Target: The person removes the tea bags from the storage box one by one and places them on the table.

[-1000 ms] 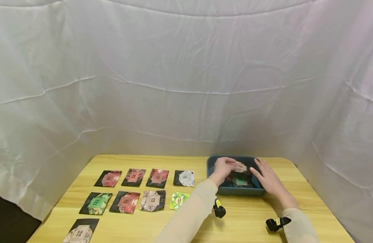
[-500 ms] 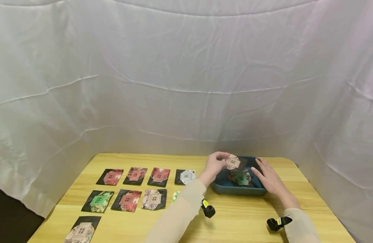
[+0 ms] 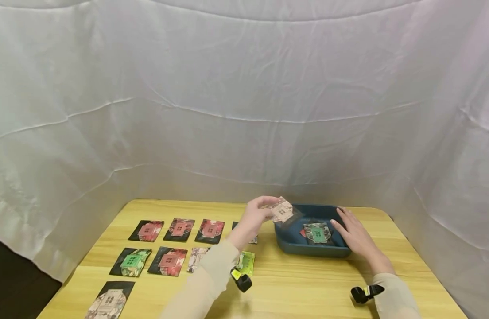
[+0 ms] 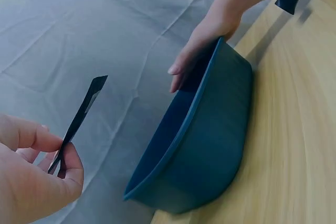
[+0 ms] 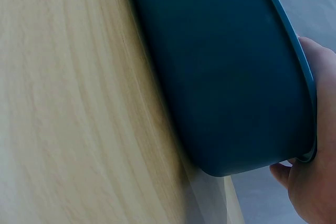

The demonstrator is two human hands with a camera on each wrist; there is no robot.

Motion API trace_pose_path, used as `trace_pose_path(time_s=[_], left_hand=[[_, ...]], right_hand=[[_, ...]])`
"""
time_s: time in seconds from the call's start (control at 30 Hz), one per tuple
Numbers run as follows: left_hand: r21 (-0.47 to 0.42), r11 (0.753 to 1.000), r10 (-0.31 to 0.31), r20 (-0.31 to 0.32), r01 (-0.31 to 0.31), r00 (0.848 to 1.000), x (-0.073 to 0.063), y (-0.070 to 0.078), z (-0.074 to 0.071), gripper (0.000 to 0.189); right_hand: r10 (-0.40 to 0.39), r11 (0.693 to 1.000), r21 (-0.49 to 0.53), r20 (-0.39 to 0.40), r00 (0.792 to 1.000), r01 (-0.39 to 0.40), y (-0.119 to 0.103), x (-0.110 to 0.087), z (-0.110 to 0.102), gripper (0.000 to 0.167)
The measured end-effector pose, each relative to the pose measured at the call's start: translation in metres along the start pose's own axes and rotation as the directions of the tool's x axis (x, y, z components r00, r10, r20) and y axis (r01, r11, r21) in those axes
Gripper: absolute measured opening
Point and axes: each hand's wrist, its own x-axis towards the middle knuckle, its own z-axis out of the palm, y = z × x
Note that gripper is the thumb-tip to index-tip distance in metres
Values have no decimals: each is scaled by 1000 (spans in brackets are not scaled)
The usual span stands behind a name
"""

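Observation:
My left hand (image 3: 252,219) pinches a black tea sachet (image 3: 283,212) with a beige label between thumb and fingers. It is held in the air by the left rim of a dark blue plastic bin (image 3: 314,250). The left wrist view shows this sachet (image 4: 86,108) nearly edge-on. My right hand (image 3: 356,239) lies over the bin's right rim, thumb on the inner side, other fingers along the rim. In the right wrist view a finger (image 5: 282,174) shows on the outer side of the wall. Inside the bin lies a green-labelled sachet (image 3: 319,234), with a red edge peeking from beneath it.
Left of the bin, several sachets lie in rows on the wooden table (image 3: 292,288), among them a green one (image 3: 129,262), red ones (image 3: 210,230) and a yellow-green one (image 3: 247,263). My left forearm hides part of the rows. A grey curtain (image 3: 244,133) stands behind.
My left hand has lifted the beige-labelled sachet out of the bin and carried it left over the rim. The right hand has stayed on the bin.

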Motion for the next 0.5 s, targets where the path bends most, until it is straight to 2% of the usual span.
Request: trace_pose_path(time_s=[0.3, 0.5], left_hand=[[80, 995, -64, -2, 64, 998, -30, 9, -47, 44], [211, 974, -76, -6, 76, 997, -58, 15, -87, 44]], right_hand=[[2, 1000, -8, -4, 1000, -2, 2, 1, 3, 74], [8, 1000, -2, -3, 1000, -8, 0, 2, 4, 74]])
